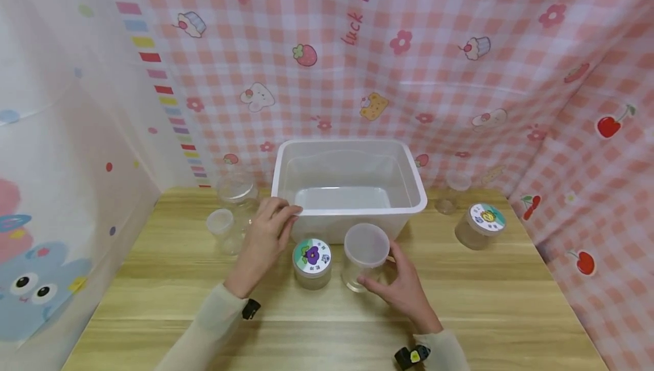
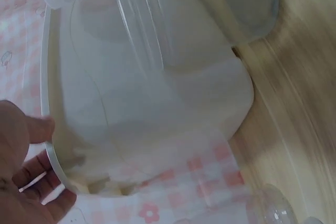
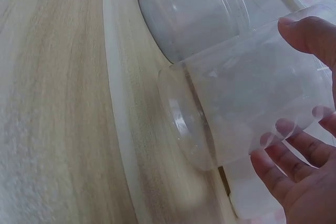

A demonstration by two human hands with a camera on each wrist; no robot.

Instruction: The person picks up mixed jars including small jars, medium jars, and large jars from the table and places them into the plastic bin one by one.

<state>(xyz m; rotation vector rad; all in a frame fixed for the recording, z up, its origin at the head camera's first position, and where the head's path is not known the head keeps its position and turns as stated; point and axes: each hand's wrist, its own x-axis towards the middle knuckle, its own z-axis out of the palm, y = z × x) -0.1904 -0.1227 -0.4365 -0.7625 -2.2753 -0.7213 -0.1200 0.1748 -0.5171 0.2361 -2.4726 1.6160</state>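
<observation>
A white plastic bin [image 1: 352, 220] stands at the back of the table. My left hand [image 1: 267, 235] pinches its rim at the front left corner; in the left wrist view the thumb lies on one side of the rim and the fingers [image 2: 39, 169] on the other. In front of the bin, my right hand [image 1: 401, 286] holds a clear plastic jar [image 1: 366, 246] with a frosted lid, thumb and fingers round its side. The jar [image 3: 241, 87] looks empty and stands upright. Left of it sits a short jar [image 1: 313, 263] with a purple flower label, touched by neither hand.
On the left, a small lidded clear jar [image 1: 222, 229] stands beside a larger clear jar [image 1: 239, 192], partly behind the left hand. To the right are a short jar [image 1: 479, 224] with a yellow-picture label and a small clear jar [image 1: 449, 195]. Checked cloth [image 1: 327, 76] hangs behind.
</observation>
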